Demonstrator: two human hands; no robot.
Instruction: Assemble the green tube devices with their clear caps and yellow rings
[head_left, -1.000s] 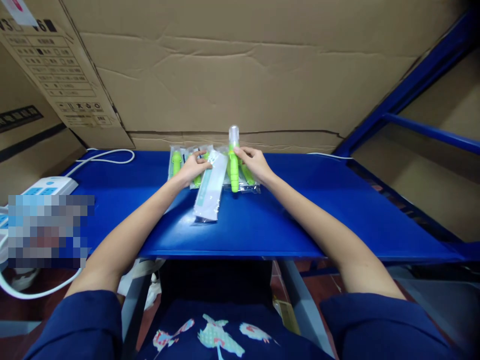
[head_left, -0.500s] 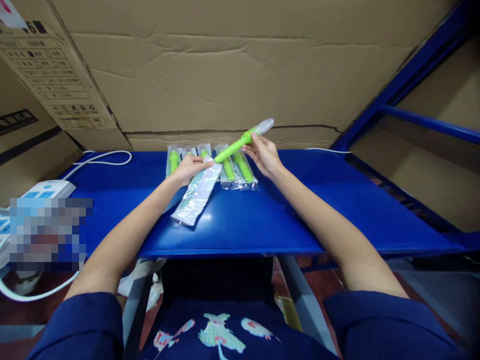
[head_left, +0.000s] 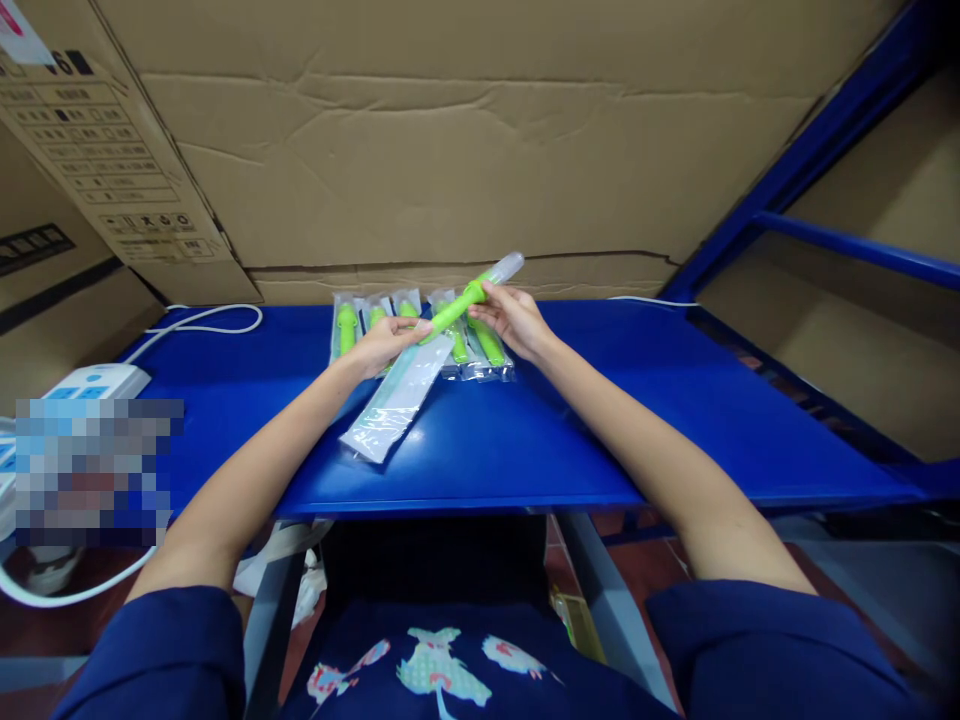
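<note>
My right grip (head_left: pixel 517 318) is pinching a smooth, bright-green plastic stick (head_left: pixel 456 308) near its ringed collar, just ahead of me at twelve o'clock. The stick is slanting, its rounded clear cap (head_left: pixel 508 267) pointing to two o'clock and its slim end to eight. My left grip (head_left: pixel 382 343) is pinching the upper end of a flat, glossy, pale film pouch (head_left: pixel 401 400), whose crinkled far end is trailing toward seven o'clock. The stick's slim end is meeting the pouch by my left thumb; I cannot tell whether it is sitting inside. Behind, around twelve, more green sticks (head_left: pixel 346 328) are lying in crinkly clear bags on the smooth, shiny blue surface (head_left: pixel 570 430). Creased brown cardboard (head_left: pixel 480 180) is standing beyond them, and a white plastic power strip (head_left: pixel 105 381) is resting toward ten o'clock.
</note>
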